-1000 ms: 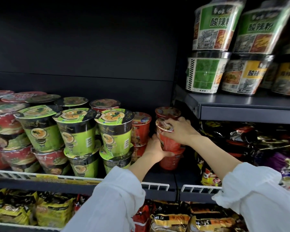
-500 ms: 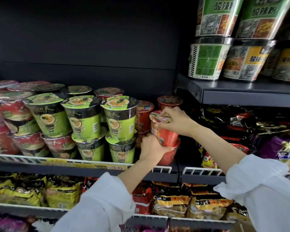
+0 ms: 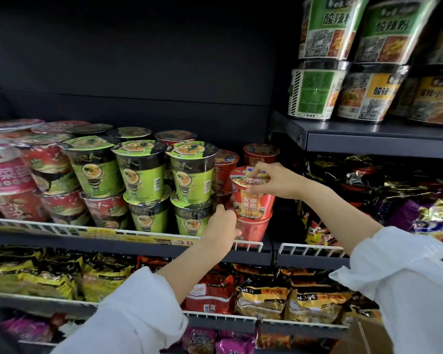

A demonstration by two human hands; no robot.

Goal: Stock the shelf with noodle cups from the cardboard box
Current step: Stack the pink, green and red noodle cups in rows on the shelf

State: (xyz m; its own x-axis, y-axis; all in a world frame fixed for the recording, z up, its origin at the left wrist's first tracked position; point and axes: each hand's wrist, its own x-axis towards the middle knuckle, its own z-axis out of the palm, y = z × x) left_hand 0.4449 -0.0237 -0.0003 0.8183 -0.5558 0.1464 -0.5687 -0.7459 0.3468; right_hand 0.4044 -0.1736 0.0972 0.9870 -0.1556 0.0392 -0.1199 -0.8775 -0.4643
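- Head view: the right hand (image 3: 274, 181) pinches the top rim and foil lid of a red noodle cup (image 3: 251, 198), thumb low on the cup's front and fingers over the lid, so it is grasping the cup from above.
- That cup sits stacked on a lower red cup (image 3: 253, 227) at the front of the shelf (image 3: 251, 254); the top grip probably lets the person settle and square it on the stack without knocking its neighbours.
- The left hand (image 3: 221, 223) is below and left of the right hand, fingers curled against the left side of the lower red cup; whether it truly grips or only steadies cannot be told, though bracing the base while the upper cup is seated is the likely reason.
- The held cup looks upright or very slightly tilted, a tapered red tub with a yellow label panel, Chinese characters and a printed lid.
- Just left of the left hand stand green noodle cups (image 3: 192, 172), also two high, packed close; the new stack continues that row to the right.
- Behind the right hand more red cups (image 3: 260, 153) fill the back of the shelf.
- A white wire rail (image 3: 248, 245) runs under the left wrist, keeping the front cups from sliding off.
- The cardboard box (image 3: 363, 338) shows only as a brown corner below the right sleeve.
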